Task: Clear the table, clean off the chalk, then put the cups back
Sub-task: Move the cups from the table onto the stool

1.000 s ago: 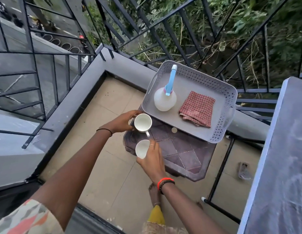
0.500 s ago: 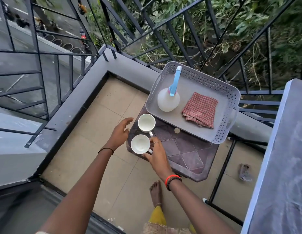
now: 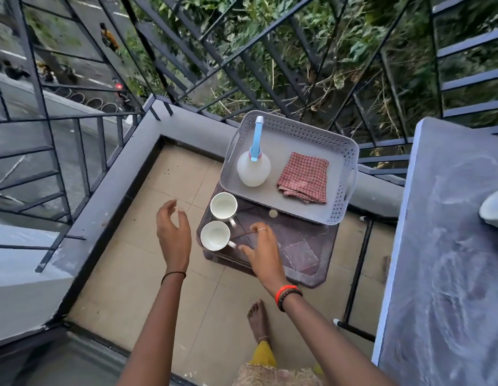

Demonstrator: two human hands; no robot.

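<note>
The far cup [image 3: 223,206] and near cup [image 3: 215,235] are white, smooth and glossy. The tray [image 3: 303,132] is matt grey perforated plastic, holding a woven checked cloth [image 3: 303,178] and a translucent plastic spray bottle [image 3: 253,169]. The table [image 3: 451,274] top is matt grey, smeared with chalk [image 3: 462,190].

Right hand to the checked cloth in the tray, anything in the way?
Only the tray's low near wall lies between the right hand and the checked cloth. The spray bottle stands left of the cloth, off that line.

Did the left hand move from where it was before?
Yes. The left hand let go of the far cup and drew back left, off the brown stool, over the floor.
</note>
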